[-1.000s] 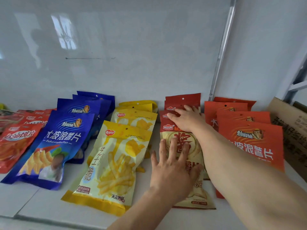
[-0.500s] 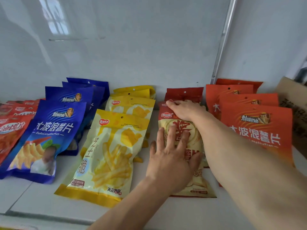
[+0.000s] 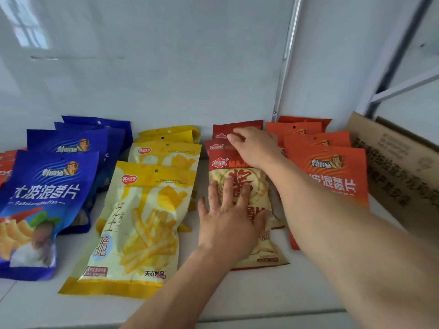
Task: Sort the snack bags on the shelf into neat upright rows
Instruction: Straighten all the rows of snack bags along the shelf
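Note:
Snack bags lie leaning back in rows on a white shelf (image 3: pixel 237 298). The front red-and-cream bag (image 3: pixel 266 248) of the middle-right row lies under my left hand (image 3: pixel 229 222), whose fingers are spread flat on it. My right hand (image 3: pixel 255 148) reaches over that row, fingers resting on the tops of the dark red bags (image 3: pixel 237 129) behind it. To the left sits a row of yellow bags (image 3: pixel 140 224), then a row of blue bags (image 3: pixel 50 198). A row of orange bags (image 3: pixel 332 172) stands to the right, partly hidden by my right forearm.
A brown cardboard box (image 3: pixel 399 167) stands at the far right of the shelf. Red bags (image 3: pixel 6 167) show at the far left edge. A white back wall and a metal upright (image 3: pixel 285 58) close off the rear. Bare shelf runs along the front edge.
Both hands stay on the red-and-cream row, almost unmoved. The view has shifted, so the bags sit slightly higher in the frame.

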`<act>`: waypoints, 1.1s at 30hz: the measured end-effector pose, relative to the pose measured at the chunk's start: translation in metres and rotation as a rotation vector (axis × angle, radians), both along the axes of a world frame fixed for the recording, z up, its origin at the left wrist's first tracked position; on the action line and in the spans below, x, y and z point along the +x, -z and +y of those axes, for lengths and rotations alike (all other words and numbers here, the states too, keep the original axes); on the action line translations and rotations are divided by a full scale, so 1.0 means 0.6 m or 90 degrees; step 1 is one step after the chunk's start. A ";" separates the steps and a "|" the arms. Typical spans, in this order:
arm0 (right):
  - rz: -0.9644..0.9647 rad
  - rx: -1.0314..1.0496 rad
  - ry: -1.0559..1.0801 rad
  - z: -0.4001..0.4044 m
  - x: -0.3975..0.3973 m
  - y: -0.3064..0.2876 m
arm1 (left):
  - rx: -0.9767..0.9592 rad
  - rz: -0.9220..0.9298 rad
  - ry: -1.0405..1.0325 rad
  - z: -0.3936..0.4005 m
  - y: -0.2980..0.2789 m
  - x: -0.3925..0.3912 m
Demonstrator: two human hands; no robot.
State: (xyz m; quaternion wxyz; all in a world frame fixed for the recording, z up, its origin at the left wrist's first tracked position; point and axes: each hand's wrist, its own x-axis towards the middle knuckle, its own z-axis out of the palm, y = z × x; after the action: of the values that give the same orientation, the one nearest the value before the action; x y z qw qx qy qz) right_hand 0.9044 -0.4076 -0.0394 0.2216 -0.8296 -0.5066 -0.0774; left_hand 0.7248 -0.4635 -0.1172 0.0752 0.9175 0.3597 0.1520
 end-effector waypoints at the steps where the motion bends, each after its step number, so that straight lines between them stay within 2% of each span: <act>1: -0.008 0.014 -0.003 -0.013 0.001 -0.005 | 0.000 0.002 -0.002 0.000 -0.003 0.002; 5: 0.009 0.080 0.004 -0.078 0.006 -0.020 | 0.005 -0.001 -0.017 -0.009 -0.025 0.008; 9: 0.017 0.124 0.034 -0.156 0.026 -0.027 | 0.053 -0.077 -0.017 -0.039 -0.053 0.036; 11: 0.022 0.176 0.057 -0.202 0.042 -0.024 | -0.013 -0.151 0.027 -0.065 -0.066 0.066; 14: 0.046 0.250 0.134 -0.269 0.081 -0.011 | -0.222 -0.246 0.084 -0.101 -0.077 0.127; 17: 0.117 0.240 0.202 -0.314 0.125 0.008 | -0.369 -0.287 0.051 -0.116 -0.079 0.180; 20: 0.219 0.212 0.221 -0.337 0.158 0.035 | -0.397 -0.288 -0.024 -0.108 -0.080 0.218; 25: 0.435 0.199 0.177 -0.343 0.185 0.068 | -0.507 -0.304 -0.116 -0.082 -0.085 0.251; 28: 0.485 0.202 0.156 -0.335 0.190 0.079 | -0.545 -0.339 -0.140 -0.077 -0.081 0.259; 33: 0.499 0.222 0.132 -0.324 0.197 0.086 | -0.563 -0.356 -0.144 -0.072 -0.068 0.267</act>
State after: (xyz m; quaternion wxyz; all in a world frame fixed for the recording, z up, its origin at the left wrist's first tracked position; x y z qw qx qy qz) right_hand 1.0226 -0.6020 -0.0912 0.5250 -0.7928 -0.2778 0.1369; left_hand 0.8853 -0.5068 -0.0764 0.5304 0.6784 0.4525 0.2317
